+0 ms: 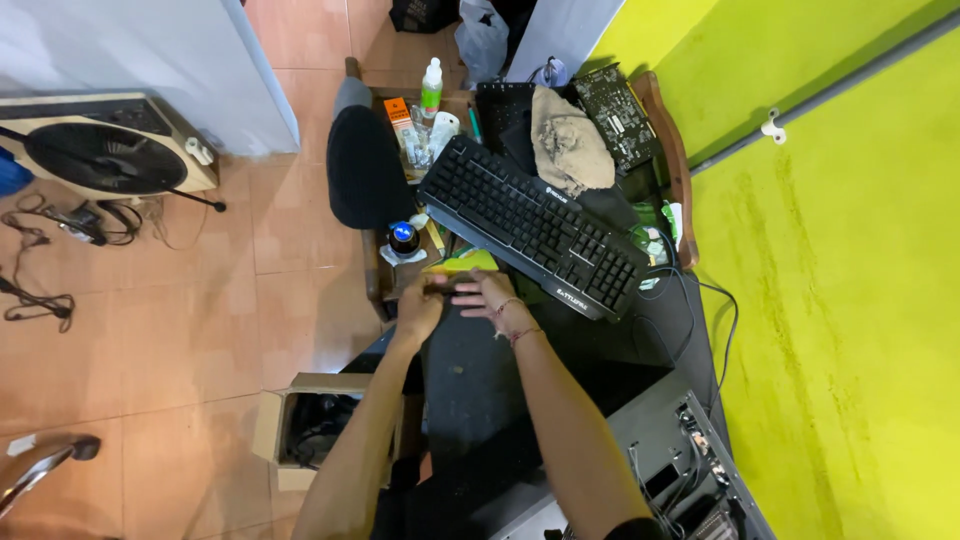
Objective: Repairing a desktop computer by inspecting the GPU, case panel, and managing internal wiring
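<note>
My left hand (420,308) and my right hand (483,296) meet at the far edge of a dark mat (470,385) on the desk. Both pinch a small dark object (447,287) between them; its kind is too small to tell. A yellow-green piece (462,263) lies just beyond my fingers. A black keyboard (535,225) lies tilted right behind it. My right wrist wears a red thread bracelet.
A small round tin (404,237), a green-capped bottle (431,88), a crumpled beige cloth (570,150) and a circuit board (615,112) crowd the desk's far end. An open computer case (690,470) sits near right. A cardboard box (310,425) and a fan (105,155) stand on the tiled floor.
</note>
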